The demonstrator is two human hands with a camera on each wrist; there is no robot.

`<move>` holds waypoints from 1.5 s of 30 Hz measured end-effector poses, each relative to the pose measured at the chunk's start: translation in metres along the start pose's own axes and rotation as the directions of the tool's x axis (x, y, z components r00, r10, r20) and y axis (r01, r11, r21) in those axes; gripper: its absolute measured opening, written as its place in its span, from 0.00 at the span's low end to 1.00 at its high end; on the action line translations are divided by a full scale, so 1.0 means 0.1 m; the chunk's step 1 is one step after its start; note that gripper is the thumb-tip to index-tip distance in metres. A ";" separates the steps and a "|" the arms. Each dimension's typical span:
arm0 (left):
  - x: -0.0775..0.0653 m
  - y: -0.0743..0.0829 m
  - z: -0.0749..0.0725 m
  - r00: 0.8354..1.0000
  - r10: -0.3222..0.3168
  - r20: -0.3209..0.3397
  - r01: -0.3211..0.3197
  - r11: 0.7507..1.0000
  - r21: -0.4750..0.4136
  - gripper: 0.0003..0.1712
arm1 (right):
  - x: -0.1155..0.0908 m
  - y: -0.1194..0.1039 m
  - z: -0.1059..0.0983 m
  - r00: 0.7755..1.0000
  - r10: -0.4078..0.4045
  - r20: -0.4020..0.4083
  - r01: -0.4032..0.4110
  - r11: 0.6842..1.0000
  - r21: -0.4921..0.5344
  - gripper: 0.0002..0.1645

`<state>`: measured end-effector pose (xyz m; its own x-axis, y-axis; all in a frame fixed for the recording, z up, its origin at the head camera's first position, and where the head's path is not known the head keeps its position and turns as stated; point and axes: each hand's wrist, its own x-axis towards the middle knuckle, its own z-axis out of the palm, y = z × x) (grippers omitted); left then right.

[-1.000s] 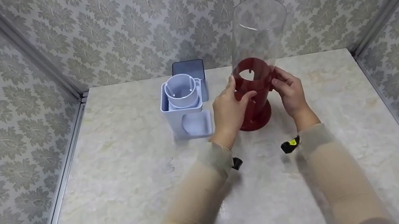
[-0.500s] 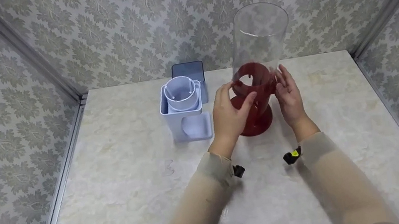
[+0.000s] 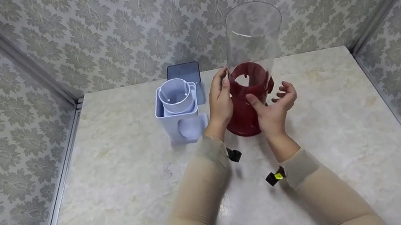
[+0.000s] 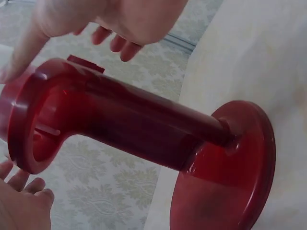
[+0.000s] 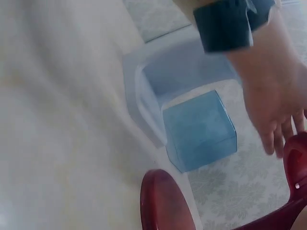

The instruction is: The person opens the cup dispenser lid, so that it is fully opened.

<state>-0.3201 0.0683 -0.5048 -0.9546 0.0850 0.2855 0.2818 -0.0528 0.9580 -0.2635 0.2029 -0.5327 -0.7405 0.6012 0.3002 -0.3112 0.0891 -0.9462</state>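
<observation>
1. Red and glossy, the stand (image 3: 244, 116) is upright right of centre on the table (image 3: 114, 171), round base down flat, one hand at either side
2. And up from its ring-shaped top goes a clear cylinder (image 3: 254, 50), open rim highest of all; whether its lower end sits in the ring or on it, I cannot tell
3. Left hand (image 3: 220, 104) now, close against the near-left side of the ring, fingers extended and pointing up, wrapped round nothing; whether the tips touch, I cannot tell
4. Over to the right hand (image 3: 274, 114): thumb stretched out in front of the stand, the other fingers loosely bent in the air beyond the ring, gripping nothing
5. A small red tab (image 4: 85, 64) juts from the ring, just below those bent fingers in the left wrist view
6. Just left of the left hand stands the pale blue dispenser body (image 3: 172, 128), a round cup (image 3: 180, 106) rising from its square top, a scooped recess low at the front
7. Tucked behind it, a translucent blue box (image 5: 201, 129) with a dark top, near the patterned wallpaper (image 3: 157, 28)
8. Beige sleeves (image 3: 192, 196) on both arms, a black wrist mount (image 3: 234, 154) at the left cuff and another, marked yellow, at the right
</observation>
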 end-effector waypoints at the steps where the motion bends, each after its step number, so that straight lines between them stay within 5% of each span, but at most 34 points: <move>1: 0.01 -0.01 -0.01 1.000 -0.006 0.015 0.006 1.000 -0.017 0.29 | -0.01 0.00 0.02 1.000 0.007 0.011 -0.007 1.000 0.001 0.79; 5: 0.03 -0.05 -0.06 0.997 -0.010 0.083 0.018 0.995 -0.094 0.29 | -0.02 0.00 0.03 0.997 0.032 0.074 -0.032 0.999 0.008 0.68; 8: 0.01 -0.06 -0.07 0.995 -0.008 0.104 0.018 0.994 -0.104 0.29 | -0.01 0.00 -0.01 0.993 0.033 0.114 -0.035 0.999 0.013 0.68; 14: -0.06 -0.06 -0.08 0.995 0.001 0.096 0.004 0.999 -0.053 0.28 | 0.08 0.03 -0.14 0.986 0.010 0.168 -0.014 1.000 0.020 0.79; 20: -0.16 -0.06 -0.10 0.995 0.027 0.095 -0.031 0.999 0.034 0.27 | 0.21 0.08 -0.34 0.968 -0.008 0.252 -0.023 0.993 0.119 0.68; 29: -0.32 -0.02 -0.12 0.997 0.047 0.067 -0.053 0.994 0.097 0.29 | 0.49 0.12 -0.67 0.877 0.024 0.480 -0.132 0.972 0.193 0.60; 36: -0.50 0.04 0.02 0.996 0.078 -0.052 -0.067 0.980 0.190 0.28 | 0.67 0.22 -0.81 0.821 0.019 0.571 -0.164 0.965 0.203 0.47; 45: -0.65 0.13 0.08 0.980 0.166 -0.110 -0.130 0.952 0.277 0.16 | 0.92 0.32 -0.91 0.696 0.046 0.717 -0.234 0.958 0.166 0.41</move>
<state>-0.2531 0.0704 -0.5104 -0.8993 -0.0353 0.4359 0.4191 0.2145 0.8822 -0.2876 0.3338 -0.5464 -0.9565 -0.1464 0.2522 -0.2235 -0.1873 -0.9565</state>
